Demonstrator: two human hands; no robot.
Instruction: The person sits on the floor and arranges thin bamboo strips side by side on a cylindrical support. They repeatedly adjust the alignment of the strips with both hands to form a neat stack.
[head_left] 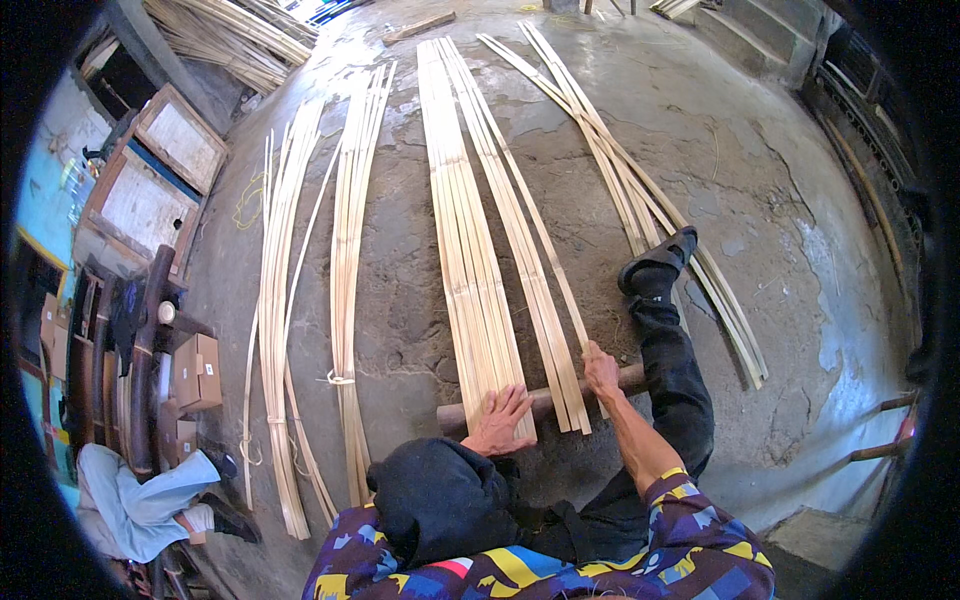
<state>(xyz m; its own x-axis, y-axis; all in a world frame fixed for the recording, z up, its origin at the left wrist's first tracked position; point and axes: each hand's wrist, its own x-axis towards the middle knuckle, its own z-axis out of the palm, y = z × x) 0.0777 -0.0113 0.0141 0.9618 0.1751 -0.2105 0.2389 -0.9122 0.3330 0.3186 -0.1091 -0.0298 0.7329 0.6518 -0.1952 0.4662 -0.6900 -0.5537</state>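
Observation:
Long pale bamboo strips (470, 240) lie side by side on the concrete floor, their near ends resting over a brown wooden log (545, 400). My left hand (500, 420) lies flat, fingers spread, on the near ends of the middle group. My right hand (600, 368) pinches a single thin strip (560, 290) at the right edge of the second group (535, 290), just above the log. My right leg in dark trousers stretches forward, its black shoe (657, 262) resting on another fan of strips (640, 200).
Two tied bundles of strips (345, 250) lie to the left. More bamboo is stacked at the far left top (240, 40). Cardboard boxes (197, 372), wooden frames (150, 190) and another person's legs (150, 500) are at the left. Steps run along the right.

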